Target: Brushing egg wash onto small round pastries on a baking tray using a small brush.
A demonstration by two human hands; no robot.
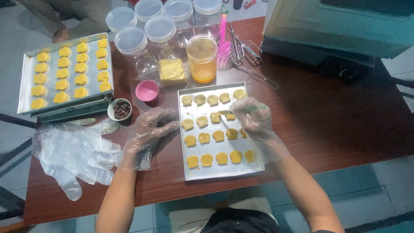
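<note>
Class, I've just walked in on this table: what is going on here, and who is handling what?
A person in clear plastic gloves works over a metal tray of yellow dough pieces. The right hand holds a thin green-handled tool over the second row, while the left hand rests on the table beside the tray. A second filled tray, a jar of yellow liquid and spare gloves lie nearby.

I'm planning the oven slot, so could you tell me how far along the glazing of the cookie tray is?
On the front tray the lower two rows look glossy yellow, so they seem glazed. The right hand holds a green-handled brush over the second row; the left hand rests beside the tray. The top row looks duller, apparently still unglazed.
</note>
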